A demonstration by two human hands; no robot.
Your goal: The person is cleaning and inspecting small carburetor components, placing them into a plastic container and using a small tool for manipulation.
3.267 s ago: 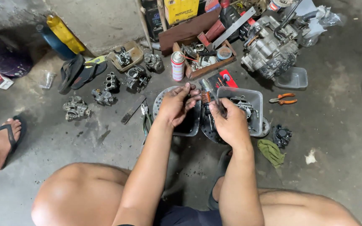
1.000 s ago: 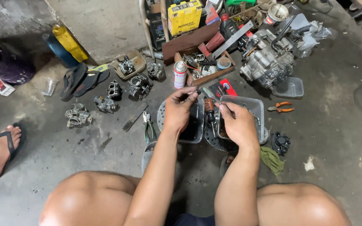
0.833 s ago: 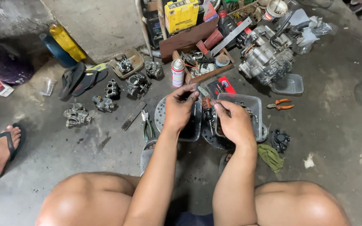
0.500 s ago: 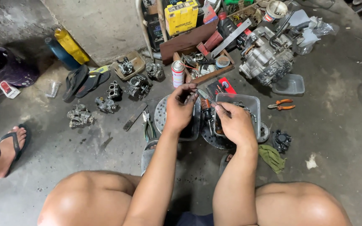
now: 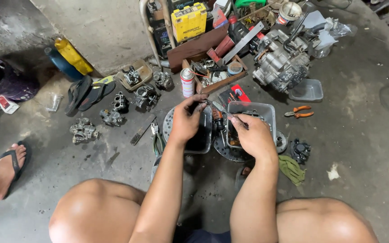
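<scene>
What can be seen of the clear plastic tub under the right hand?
The clear rectangular plastic tub sits upright and open on the grey concrete floor, partly over a round metal disc. Its walls look grimy, and small dark metal parts lie inside. The right hand hovers over its near left corner, hiding that part; contact cannot be told.

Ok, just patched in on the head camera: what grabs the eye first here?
Both hands meet at centre: the left hand pinches a small dark part, the right hand works a thin tool over a clear plastic tub. Behind them sit a grey engine block at upper right and a yellow battery at top centre.
</scene>
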